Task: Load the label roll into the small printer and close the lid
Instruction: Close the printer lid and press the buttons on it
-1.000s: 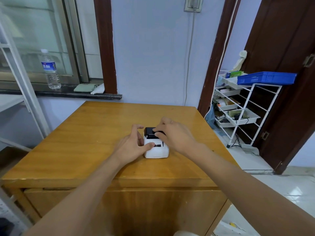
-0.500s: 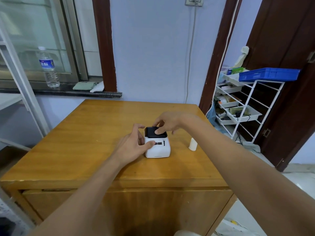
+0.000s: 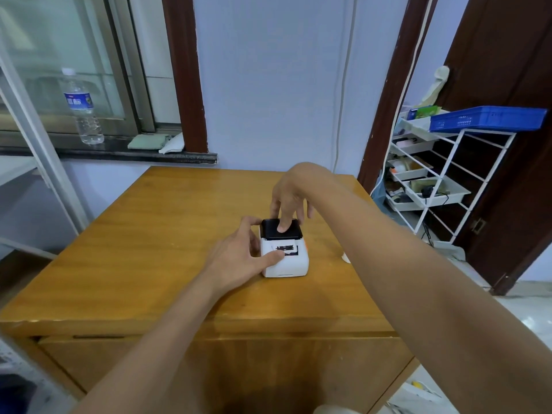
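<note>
A small white printer (image 3: 287, 266) with a black lid (image 3: 269, 230) sits near the middle of the wooden table (image 3: 143, 252); the lid lies flat on the body. My left hand (image 3: 239, 261) holds the printer's left side, thumb resting on its white top beside the slot. My right hand (image 3: 291, 194) reaches over from the right, fingers spread and pointing down, one fingertip pressing on the black lid. A small white object (image 3: 345, 258), probably the label roll, peeks out to the right of the printer, mostly hidden behind my right forearm.
A water bottle (image 3: 82, 109) and folded cloths (image 3: 148, 142) stand on the window sill behind the table. A white wire rack (image 3: 448, 186) with a blue basket (image 3: 487, 118) stands at the right by a dark door. The table's right edge is close to the printer.
My right hand has lifted from lying over the printer and now touches the lid with one fingertip. My left hand keeps its hold. My forearm now covers most of the white object.
</note>
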A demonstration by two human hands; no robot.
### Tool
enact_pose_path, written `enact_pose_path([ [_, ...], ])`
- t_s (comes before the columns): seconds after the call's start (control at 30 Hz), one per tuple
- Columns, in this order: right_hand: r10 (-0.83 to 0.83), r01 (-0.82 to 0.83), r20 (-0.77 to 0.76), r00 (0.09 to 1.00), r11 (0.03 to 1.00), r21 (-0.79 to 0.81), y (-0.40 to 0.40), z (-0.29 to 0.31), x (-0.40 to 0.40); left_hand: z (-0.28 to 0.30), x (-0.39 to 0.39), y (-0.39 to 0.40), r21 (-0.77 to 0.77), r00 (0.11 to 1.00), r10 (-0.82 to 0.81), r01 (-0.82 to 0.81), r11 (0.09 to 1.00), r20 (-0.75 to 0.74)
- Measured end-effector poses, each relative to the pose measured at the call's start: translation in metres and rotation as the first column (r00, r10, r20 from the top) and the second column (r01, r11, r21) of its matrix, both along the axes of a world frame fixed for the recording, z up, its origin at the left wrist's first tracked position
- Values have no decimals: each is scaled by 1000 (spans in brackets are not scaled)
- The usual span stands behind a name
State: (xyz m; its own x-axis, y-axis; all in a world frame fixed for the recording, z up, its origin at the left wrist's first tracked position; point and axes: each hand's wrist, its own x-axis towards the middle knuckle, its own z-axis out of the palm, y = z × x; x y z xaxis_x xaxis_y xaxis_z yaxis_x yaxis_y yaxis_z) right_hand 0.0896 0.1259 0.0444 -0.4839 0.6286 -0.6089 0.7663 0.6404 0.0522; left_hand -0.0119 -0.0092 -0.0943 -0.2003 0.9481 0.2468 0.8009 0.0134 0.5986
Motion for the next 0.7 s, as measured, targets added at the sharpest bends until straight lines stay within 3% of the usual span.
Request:
enact_pose_path([
  [0.13,-8,9,29,1000,999,-35,9,0,-2,-1,1,1,-14,1000,-8,8,1000,15],
  [0.43,-44,40,-62,997,997,-64,7,-5,6,-1,4,2,-29,996,3,-5,1000,-93],
  [0.7,-94,97,-302,949,995,-6,-24,-19,32,0,7,-5,5,966,56,-56,998,-251],
])
